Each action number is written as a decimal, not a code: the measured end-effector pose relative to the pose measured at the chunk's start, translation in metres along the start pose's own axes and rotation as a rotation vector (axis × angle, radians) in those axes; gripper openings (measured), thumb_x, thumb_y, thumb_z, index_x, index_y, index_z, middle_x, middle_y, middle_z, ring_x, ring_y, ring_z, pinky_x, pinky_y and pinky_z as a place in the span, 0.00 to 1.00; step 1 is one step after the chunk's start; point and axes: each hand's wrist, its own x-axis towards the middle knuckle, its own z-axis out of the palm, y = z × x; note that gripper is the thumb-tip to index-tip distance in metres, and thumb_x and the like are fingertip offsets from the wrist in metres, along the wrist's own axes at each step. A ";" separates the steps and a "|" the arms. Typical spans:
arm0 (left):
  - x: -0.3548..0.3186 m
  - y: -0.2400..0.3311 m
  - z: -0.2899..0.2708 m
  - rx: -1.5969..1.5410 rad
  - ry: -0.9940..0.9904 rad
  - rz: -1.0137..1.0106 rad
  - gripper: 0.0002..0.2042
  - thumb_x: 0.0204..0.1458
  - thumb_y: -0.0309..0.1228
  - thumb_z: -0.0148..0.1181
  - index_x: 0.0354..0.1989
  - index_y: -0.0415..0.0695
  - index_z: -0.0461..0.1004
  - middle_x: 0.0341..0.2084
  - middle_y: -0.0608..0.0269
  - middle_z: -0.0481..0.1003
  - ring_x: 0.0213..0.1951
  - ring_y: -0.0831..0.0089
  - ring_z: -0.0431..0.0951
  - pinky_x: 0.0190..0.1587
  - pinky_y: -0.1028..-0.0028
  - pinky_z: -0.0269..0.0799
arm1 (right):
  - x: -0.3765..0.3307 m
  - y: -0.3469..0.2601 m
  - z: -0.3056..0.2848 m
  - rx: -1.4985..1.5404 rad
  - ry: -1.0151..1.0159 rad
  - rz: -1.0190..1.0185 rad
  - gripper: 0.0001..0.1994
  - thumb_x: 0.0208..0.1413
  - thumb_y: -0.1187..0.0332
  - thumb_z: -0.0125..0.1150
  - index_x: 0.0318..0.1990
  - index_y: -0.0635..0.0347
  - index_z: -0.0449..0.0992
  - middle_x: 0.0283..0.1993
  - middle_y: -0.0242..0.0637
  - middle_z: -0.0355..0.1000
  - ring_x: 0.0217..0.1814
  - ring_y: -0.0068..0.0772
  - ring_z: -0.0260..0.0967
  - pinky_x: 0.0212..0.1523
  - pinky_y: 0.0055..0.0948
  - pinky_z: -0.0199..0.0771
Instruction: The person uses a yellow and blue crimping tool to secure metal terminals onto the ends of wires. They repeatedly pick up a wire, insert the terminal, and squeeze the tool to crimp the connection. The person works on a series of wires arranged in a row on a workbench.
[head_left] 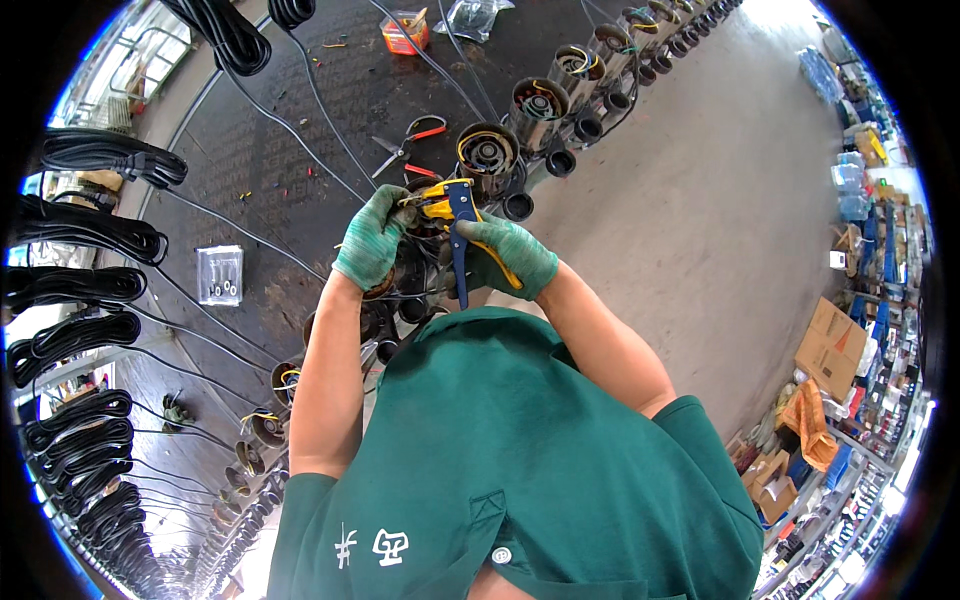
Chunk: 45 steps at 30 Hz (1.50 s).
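Gloved in green, my right hand [510,252] is wrapped round the handles of a wire stripper [462,208] with a yellow head and a dark blue lever. My left hand [376,240], also in a green glove, is closed in a pinch beside the stripper's jaws; what its fingertips hold is too small to make out. Below both hands is a row of cylindrical metal motor housings, partly covered by them. Just beyond stands an open motor housing [488,150] with yellow wire around its inside. Scissors [408,142] with red-and-black handles lie on the dark table near my left hand.
Bundled black power cables [100,155] hang along the left, their leads crossing the dark table [270,130]. A clear plastic box [219,275] and a red-orange tub [404,34] rest on it. Shelves with cartons [832,338] line the far right, beyond a grey floor.
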 end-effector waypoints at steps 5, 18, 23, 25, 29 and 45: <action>-0.001 -0.002 -0.003 -0.024 -0.014 -0.013 0.09 0.69 0.21 0.56 0.55 0.42 0.74 0.41 0.72 0.76 0.45 0.81 0.73 0.53 0.77 0.73 | 0.005 0.004 -0.001 -0.075 -0.040 -0.020 0.25 0.66 0.55 0.66 0.65 0.54 0.68 0.46 0.42 0.79 0.46 0.40 0.82 0.46 0.48 0.87; -0.002 -0.008 -0.005 -0.099 -0.016 -0.016 0.11 0.70 0.21 0.54 0.57 0.43 0.74 0.45 0.74 0.75 0.47 0.83 0.72 0.53 0.79 0.71 | 0.009 0.010 0.005 -0.117 -0.022 -0.064 0.25 0.66 0.59 0.67 0.68 0.52 0.69 0.50 0.31 0.75 0.45 0.26 0.77 0.49 0.32 0.84; -0.003 -0.002 -0.002 -0.112 0.009 0.015 0.09 0.69 0.20 0.55 0.55 0.42 0.74 0.43 0.71 0.76 0.45 0.80 0.75 0.52 0.77 0.74 | 0.007 0.010 0.009 -0.097 -0.004 -0.034 0.24 0.67 0.61 0.66 0.68 0.52 0.69 0.47 0.31 0.76 0.45 0.26 0.77 0.48 0.32 0.84; -0.003 -0.002 -0.001 -0.123 0.009 0.024 0.09 0.69 0.20 0.55 0.55 0.42 0.74 0.43 0.71 0.76 0.45 0.80 0.75 0.52 0.77 0.74 | 0.008 0.011 0.008 -0.083 -0.012 -0.054 0.25 0.67 0.60 0.66 0.68 0.52 0.70 0.47 0.31 0.76 0.44 0.26 0.77 0.47 0.32 0.84; -0.003 0.001 0.000 -0.148 -0.010 0.001 0.10 0.70 0.22 0.54 0.56 0.43 0.74 0.44 0.74 0.74 0.46 0.83 0.72 0.53 0.79 0.71 | 0.008 0.013 0.014 -0.106 0.033 -0.123 0.25 0.66 0.59 0.66 0.67 0.54 0.70 0.46 0.30 0.76 0.43 0.24 0.76 0.44 0.30 0.83; -0.003 -0.010 -0.004 -0.052 0.009 0.005 0.09 0.68 0.22 0.58 0.54 0.42 0.74 0.42 0.72 0.77 0.45 0.82 0.74 0.52 0.77 0.73 | -0.034 0.020 -0.002 -0.185 0.197 -0.498 0.20 0.65 0.66 0.63 0.60 0.61 0.69 0.47 0.44 0.79 0.44 0.40 0.82 0.47 0.42 0.87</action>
